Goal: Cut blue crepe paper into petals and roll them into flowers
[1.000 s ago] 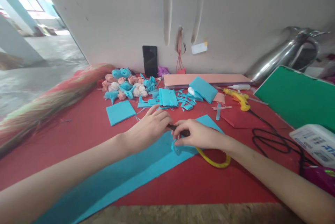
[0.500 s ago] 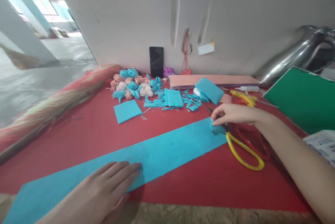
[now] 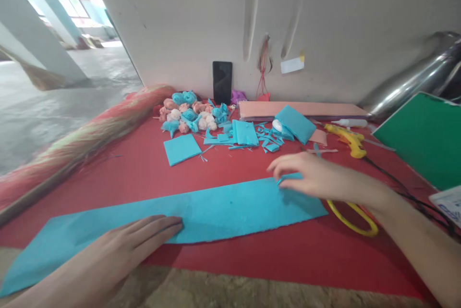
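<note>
A long strip of blue paper lies slantwise across the red tabletop. My left hand rests flat on its left half, fingers extended and holding nothing. Over the strip's right end is my right hand, its thumb and fingers curled around a small blue piece, mostly hidden. The scissors' yellow handle shows beneath my right forearm; their blades are hidden.
Behind lie blue, pink and white paper flowers, a blue square, blue scraps, a folded blue stack and a yellow glue gun. A phone leans on the wall. A green board stands right.
The blue strip has turned to lie more level, its right end shifted right and lower. My right hand has moved left off the scissors. The view has shifted slightly.
</note>
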A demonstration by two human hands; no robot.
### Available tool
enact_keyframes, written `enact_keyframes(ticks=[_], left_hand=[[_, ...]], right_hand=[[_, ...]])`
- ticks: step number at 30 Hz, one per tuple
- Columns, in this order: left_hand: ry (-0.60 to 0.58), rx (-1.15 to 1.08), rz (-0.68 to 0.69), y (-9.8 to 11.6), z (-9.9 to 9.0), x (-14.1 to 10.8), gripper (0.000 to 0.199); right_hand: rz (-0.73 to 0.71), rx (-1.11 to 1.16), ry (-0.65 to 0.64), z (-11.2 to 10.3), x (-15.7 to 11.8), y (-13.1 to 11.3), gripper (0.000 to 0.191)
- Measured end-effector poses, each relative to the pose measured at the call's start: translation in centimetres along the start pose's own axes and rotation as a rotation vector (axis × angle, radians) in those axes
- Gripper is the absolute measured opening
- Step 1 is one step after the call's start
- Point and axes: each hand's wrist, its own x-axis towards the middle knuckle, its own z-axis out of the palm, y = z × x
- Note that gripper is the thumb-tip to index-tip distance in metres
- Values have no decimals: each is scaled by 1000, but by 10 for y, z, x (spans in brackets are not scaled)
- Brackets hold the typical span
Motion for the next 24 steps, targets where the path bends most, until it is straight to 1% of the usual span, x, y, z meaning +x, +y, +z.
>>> enact_keyframes(ticks=[2, 3, 4, 5, 6, 7, 8, 9, 10, 11, 13, 14, 15, 16, 18, 19, 20, 21, 22, 23, 24], left_hand=[[-43, 27, 72, 0, 0, 1, 87], [-53, 41, 87, 0, 1, 1, 88], [-46, 52, 76, 1, 1, 1, 88], [-31, 61, 55, 3, 2, 1, 88], [-13, 66, 34, 4, 3, 1, 87], [7, 65, 17, 6, 4, 1, 86], [30, 60, 6, 7, 5, 1, 85], [48, 51, 1, 8, 6, 1, 83], [61, 38, 4, 9, 6, 1, 82], [74, 27, 4, 9, 5, 1, 82], [82, 19, 11, 9, 3, 3, 84], [71, 22, 24, 8, 1, 4, 86], [52, 27, 39, 7, -1, 5, 87], [31, 29, 56, 7, -3, 6, 88], [-2, 9, 73, 5, -6, 8, 86], [-8, -10, 69, 5, -7, 8, 85], [-15, -31, 60, 4, -8, 9, 83], [-24, -50, 56, 4, -9, 9, 82], [-33, -65, 53, 4, -9, 9, 81], [-44, -73, 50, 3, -9, 9, 80], [-53, -78, 49, 3, -9, 9, 80]], right_hand=[[-182, 191, -244, 27, 3, -22, 6], [-226, 277, -318, 40, 7, -28, 7], [-241, 351, -341, 50, 10, -32, 7], [-238, 417, -318, 59, 14, -32, 6], [-207, 476, -224, 65, 17, -32, 8], [-170, 535, -84, 68, 20, -30, 14], [-143, 586, 23, 70, 21, -29, 19], [-125, 634, 93, 71, 22, -29, 22], [-120, 680, 109, 72, 21, -30, 23], [-125, 722, 68, 74, 20, -31, 21], [-137, 790, -113, 79, 17, -33, 14], [-131, 812, -175, 82, 16, -33, 14], [-113, 830, -175, 85, 17, -33, 15], [-90, 848, -110, 86, 18, -31, 16], [-57, 878, 128, 85, 21, -28, 19], [-61, 890, 213, 83, 23, -26, 18], [-71, 903, 251, 81, 24, -26, 17], [-87, 919, 246, 79, 24, -27, 15], [-102, 942, 197, 77, 24, -28, 12], [-111, 968, 112, 77, 23, -29, 10], [-114, 993, 0, 77, 22, -30, 9]])
